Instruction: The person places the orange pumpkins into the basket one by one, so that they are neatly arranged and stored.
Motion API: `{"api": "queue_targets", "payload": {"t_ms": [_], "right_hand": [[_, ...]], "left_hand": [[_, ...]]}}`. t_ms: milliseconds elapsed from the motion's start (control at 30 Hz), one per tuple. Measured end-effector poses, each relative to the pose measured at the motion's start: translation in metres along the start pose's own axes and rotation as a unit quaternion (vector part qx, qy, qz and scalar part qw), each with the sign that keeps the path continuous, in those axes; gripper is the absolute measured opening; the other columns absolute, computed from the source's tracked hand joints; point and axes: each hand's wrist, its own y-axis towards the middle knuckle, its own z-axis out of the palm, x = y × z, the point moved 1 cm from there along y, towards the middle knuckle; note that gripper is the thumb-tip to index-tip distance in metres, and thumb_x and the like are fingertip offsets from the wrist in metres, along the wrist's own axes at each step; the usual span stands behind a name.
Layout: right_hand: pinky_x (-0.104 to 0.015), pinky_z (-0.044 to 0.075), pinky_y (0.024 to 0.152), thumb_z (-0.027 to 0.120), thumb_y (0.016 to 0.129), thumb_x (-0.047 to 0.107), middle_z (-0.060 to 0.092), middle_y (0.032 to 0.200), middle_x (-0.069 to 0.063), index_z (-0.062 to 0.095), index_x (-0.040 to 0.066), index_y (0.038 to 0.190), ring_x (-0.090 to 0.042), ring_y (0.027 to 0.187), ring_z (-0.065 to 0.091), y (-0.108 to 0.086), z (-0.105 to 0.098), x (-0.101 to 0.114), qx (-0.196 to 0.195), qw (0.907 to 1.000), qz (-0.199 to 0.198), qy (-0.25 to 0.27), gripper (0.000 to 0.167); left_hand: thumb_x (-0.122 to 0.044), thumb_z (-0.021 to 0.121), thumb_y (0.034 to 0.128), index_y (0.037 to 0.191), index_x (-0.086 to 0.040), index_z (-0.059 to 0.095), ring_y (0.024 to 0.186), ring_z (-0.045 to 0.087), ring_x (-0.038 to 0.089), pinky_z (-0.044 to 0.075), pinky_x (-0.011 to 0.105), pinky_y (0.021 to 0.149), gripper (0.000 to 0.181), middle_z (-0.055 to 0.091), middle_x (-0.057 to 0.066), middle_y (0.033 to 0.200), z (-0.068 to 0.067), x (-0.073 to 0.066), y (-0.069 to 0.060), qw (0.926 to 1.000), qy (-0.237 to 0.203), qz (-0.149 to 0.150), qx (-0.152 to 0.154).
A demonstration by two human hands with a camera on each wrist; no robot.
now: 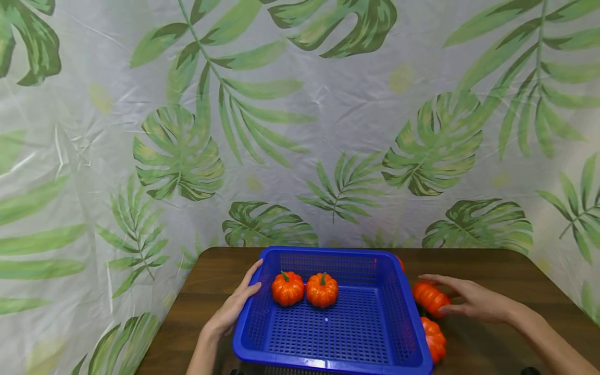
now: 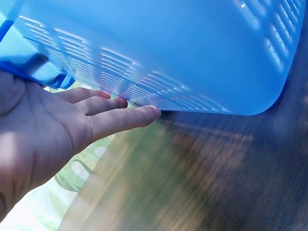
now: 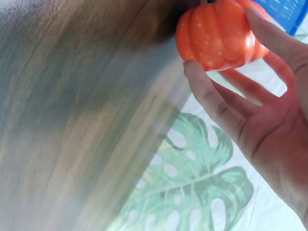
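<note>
Two small orange pumpkins with green stems, a left pumpkin (image 1: 288, 288) and a right pumpkin (image 1: 322, 290), sit side by side in a blue plastic basket (image 1: 328, 367). Against the basket's left side rests my left hand (image 1: 232, 307); the left wrist view shows this hand (image 2: 62, 115) with fingers extended along the slotted wall. Outside the right wall, my right hand (image 1: 473, 299) holds another pumpkin (image 1: 430, 299) between thumb and fingers. In the right wrist view that pumpkin (image 3: 219, 36) is partly cut off by the top edge, with my right hand (image 3: 269, 115) around its side.
Another pumpkin (image 1: 434, 340) lies by the basket's right wall, nearer me. Behind the wall's far end a bit of orange (image 1: 400, 264) peeks out, mostly hidden. All stand on a dark wooden table (image 1: 506, 276). A leaf-patterned sheet (image 1: 347, 130) hangs behind it.
</note>
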Motion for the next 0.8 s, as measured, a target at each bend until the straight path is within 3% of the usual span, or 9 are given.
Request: {"api": "queue_targets", "payload": {"t_ms": [133,267,367,433,633,800], "right_hand": [[-0.02,0.053,0.089,0.075,0.095,0.024,0.064,0.141,-0.006,0.05,0.015,0.153,0.007,0.13,0.051,-0.004,-0.002,0.0,-0.001,0.9996,0.003,-0.026,0.064],[-0.023,0.055,0.083,0.076,0.094,0.021,0.068,0.13,-0.013,0.053,0.008,0.148,0.003,0.12,0.059,-0.005,-0.002,-0.001,-0.003,0.9999,0.01,-0.006,0.06],[-0.025,0.058,0.08,0.078,0.092,0.015,0.067,0.125,-0.017,0.051,0.001,0.141,0.002,0.115,0.063,-0.007,0.0,-0.001,-0.012,0.999,0.013,0.041,0.058],[-0.022,0.056,0.08,0.079,0.091,0.015,0.067,0.123,-0.015,0.052,-0.001,0.137,0.005,0.114,0.061,-0.009,0.001,-0.001,-0.026,0.9988,0.017,0.038,0.057],[-0.018,0.053,0.081,0.08,0.09,0.017,0.071,0.12,-0.009,0.053,0.004,0.135,0.008,0.114,0.06,-0.014,-0.001,-0.001,-0.04,0.9988,0.028,0.01,0.053],[-0.02,0.054,0.082,0.078,0.091,0.017,0.068,0.13,-0.009,0.05,0.009,0.149,0.006,0.119,0.059,-0.015,-0.003,-0.001,-0.041,0.9991,0.011,-0.008,0.065]], "left_hand": [[-0.034,0.029,0.1149,0.166,-0.037,-0.003,0.134,0.052,0.046,0.054,0.049,0.1,0.061,0.004,0.02,0.173,0.0,0.001,0.001,1.0,0.0,0.0,0.001],[-0.034,0.03,0.1148,0.166,-0.037,-0.002,0.134,0.052,0.045,0.054,0.049,0.1,0.061,0.004,0.02,0.173,0.0,0.001,0.001,1.0,0.001,0.0,-0.001],[-0.034,0.03,0.1148,0.166,-0.038,-0.002,0.134,0.052,0.045,0.054,0.049,0.1,0.061,0.004,0.02,0.173,0.001,0.002,0.001,1.0,0.0,-0.001,-0.001],[-0.034,0.03,0.1148,0.166,-0.038,-0.002,0.134,0.052,0.045,0.054,0.049,0.1,0.061,0.004,0.02,0.173,0.0,0.002,0.001,1.0,-0.001,-0.001,-0.002],[-0.035,0.03,0.1147,0.166,-0.037,-0.002,0.134,0.052,0.045,0.054,0.049,0.1,0.061,0.003,0.02,0.173,-0.001,0.002,0.001,1.0,-0.001,0.001,-0.003],[-0.035,0.03,0.1147,0.166,-0.037,-0.003,0.134,0.052,0.045,0.054,0.05,0.1,0.061,0.003,0.02,0.173,-0.001,0.001,0.001,1.0,-0.002,0.0,-0.002]]}}
